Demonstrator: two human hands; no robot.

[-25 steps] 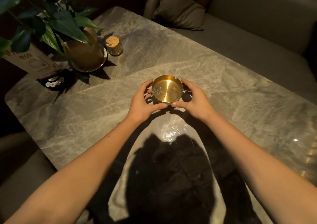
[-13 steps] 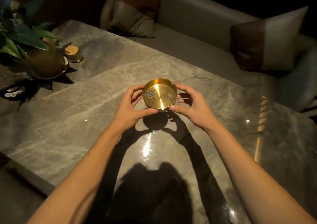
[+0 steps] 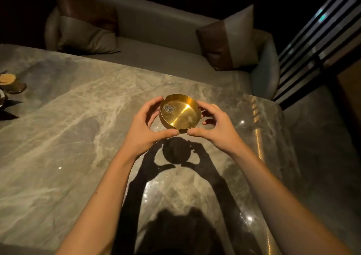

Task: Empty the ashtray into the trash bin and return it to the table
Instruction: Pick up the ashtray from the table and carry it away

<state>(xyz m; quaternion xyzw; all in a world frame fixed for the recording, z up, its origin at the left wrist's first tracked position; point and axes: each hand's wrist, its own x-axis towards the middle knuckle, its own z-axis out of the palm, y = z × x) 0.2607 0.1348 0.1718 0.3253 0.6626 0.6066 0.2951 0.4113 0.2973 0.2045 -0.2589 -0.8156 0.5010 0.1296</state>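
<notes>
Ashtray (image 3: 180, 111) lifted higher off table (image 3: 68, 137)

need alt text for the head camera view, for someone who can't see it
Two bare hands, left hand and right hand, hold a round brass ashtray with a small patch of grey ash above a grey marble table, its shadow separate below. Behind the table is a grey sofa with cushions; no trash bin is in view.
</notes>
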